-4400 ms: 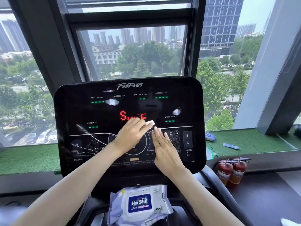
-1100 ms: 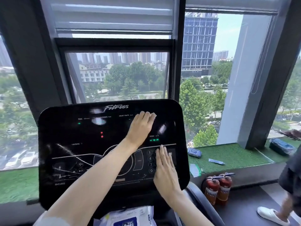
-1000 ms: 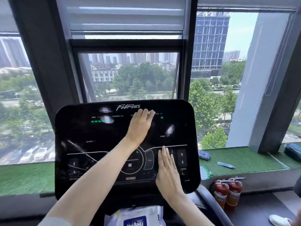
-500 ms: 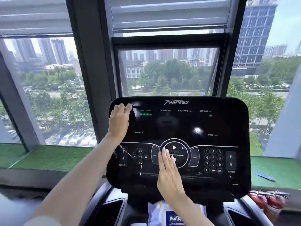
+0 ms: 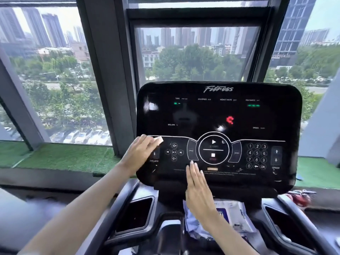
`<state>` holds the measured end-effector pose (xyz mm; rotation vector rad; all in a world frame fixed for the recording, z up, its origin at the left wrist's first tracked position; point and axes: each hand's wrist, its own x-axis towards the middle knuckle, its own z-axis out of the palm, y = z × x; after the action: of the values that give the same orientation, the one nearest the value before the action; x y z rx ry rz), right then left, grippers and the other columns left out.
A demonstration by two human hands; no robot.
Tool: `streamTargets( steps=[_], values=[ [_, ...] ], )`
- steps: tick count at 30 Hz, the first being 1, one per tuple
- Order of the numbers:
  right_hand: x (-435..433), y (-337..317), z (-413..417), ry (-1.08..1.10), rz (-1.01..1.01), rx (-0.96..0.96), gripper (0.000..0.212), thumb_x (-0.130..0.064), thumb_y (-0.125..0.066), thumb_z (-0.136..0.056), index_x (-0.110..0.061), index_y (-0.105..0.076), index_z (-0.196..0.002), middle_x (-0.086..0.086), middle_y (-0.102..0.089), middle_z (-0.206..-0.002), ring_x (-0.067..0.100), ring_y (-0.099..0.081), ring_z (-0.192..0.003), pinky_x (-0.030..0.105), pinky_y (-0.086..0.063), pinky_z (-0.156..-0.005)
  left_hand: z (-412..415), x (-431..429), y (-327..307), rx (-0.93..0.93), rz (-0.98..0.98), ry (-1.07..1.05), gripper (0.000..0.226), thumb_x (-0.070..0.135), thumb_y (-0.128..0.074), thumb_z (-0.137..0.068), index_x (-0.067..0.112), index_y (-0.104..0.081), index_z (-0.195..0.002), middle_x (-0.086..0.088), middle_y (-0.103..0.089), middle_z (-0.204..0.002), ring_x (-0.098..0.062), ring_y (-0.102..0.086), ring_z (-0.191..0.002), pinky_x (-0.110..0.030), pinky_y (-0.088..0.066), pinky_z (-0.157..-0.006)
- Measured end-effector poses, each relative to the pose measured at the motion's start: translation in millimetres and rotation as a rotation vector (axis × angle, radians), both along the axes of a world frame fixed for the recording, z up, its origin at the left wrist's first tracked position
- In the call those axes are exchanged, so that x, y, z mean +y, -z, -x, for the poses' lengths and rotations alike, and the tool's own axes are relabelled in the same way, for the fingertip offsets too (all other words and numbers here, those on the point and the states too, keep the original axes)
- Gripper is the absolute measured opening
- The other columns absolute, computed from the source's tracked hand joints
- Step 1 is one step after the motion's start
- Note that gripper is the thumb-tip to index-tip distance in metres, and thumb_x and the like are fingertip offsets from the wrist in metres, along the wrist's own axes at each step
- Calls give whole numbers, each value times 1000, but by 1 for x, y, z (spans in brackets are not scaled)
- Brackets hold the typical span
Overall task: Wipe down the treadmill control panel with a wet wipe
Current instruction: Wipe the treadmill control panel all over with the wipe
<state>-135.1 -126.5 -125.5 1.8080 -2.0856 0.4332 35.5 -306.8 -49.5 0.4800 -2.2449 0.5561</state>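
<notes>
a: moved down to lower-left buttons: left hand [image 5: 141, 153], flat, pressing wet wipe [image 5: 158, 139] on treadmill control panel [image 5: 219, 115].
b: right hand [image 5: 197, 188]?
a: flat, empty, bracing bottom edge. mid-wipe; probably next, sweep rightward across keys.

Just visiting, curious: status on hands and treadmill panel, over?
Left hand flat, pressing wet wipe on control panel, lower left. Right hand flat at panel's bottom edge. Wipe pack below, not in the way.

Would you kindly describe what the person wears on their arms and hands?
No sleeves are in view; both arms are bare down to the frame's edge. Neither the left hand nor the right hand wears a glove, ring, watch or bracelet. The right hand's fingernails look slightly long; the left hand's are too blurred to judge.
</notes>
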Motion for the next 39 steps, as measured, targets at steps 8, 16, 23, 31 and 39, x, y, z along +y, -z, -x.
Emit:
streamTargets(
  steps=[8,16,23,31,39],
  values=[
    [8,16,4,-14,-155,77,72,-52,-5,-97,1,-16,-145,16,-11,-154,25,-12,-142,45,-11,-110,1,27,23,-322,106,183,28,3,-48,-92,6,-55,-119,-3,-53,-88,-18,-51,-78,-32,-52,-77],
    [8,16,4,-11,-157,72,72,-51,-12,-96,1,-18,-145,17,-14,-154,25,-13,-142,44,-10,-111,2,42,45,-159,-118,161,15,7,-49,-95,12,-55,-107,-4,-54,-80,-18,-48,-75,-34,-50,-63],
    [7,17,3,-15,-134,59,70,-49,-14,-97,2,-20,-144,17,-17,-153,25,-14,-142,42,-10,-112,-4,27,37,75,-192,83,44,-12,-65,-75,10,-56,-113,-2,-48,-89,-18,-47,-78,-34,-51,-62],
    [8,17,5,-34,-119,87,69,-46,-21,-94,2,-18,-144,17,-16,-153,26,-18,-141,41,-8,-111,6,22,28,43,-198,49,38,-4,-48,-85,9,-53,-120,-7,-55,-86,-21,-48,-79,-38,-52,-58],
    [8,17,6,-43,-106,90,71,-46,-25,-92,2,-19,-143,18,-18,-152,26,-19,-141,42,-8,-110,15,24,10,-413,132,202,20,5,-42,-95,10,-61,-101,-2,-52,-84,-20,-52,-76,-30,-49,-67]
  ],
)
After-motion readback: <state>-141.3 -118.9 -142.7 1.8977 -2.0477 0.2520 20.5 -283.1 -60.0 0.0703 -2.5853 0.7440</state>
